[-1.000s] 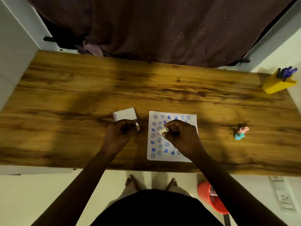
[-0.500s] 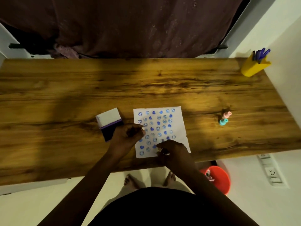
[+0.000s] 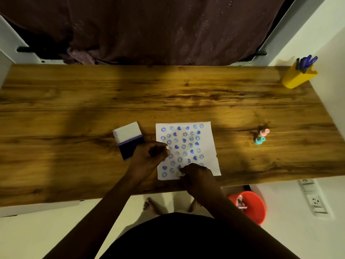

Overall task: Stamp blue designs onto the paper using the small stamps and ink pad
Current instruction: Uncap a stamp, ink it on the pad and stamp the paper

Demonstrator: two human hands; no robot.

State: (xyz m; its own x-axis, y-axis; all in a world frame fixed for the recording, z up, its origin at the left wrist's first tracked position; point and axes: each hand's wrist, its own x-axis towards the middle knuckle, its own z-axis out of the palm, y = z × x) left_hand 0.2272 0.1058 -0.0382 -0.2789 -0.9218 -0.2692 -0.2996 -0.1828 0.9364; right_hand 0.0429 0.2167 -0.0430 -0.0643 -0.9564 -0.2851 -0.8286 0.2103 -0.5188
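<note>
The right hand (image 3: 200, 179) is pinching a small pale stamp (image 3: 180, 174) and pressing it on the near edge of the paper (image 3: 211, 146). The left hand (image 3: 149, 157) is curling closed over the paper's left edge; what it holds I cannot tell. Just left of it, the ink pad (image 3: 128, 141) is lying open.

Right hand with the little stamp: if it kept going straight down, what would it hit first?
The paper, near its bottom edge; the right hand seems pressed against it already, though depth is unclear.
</note>
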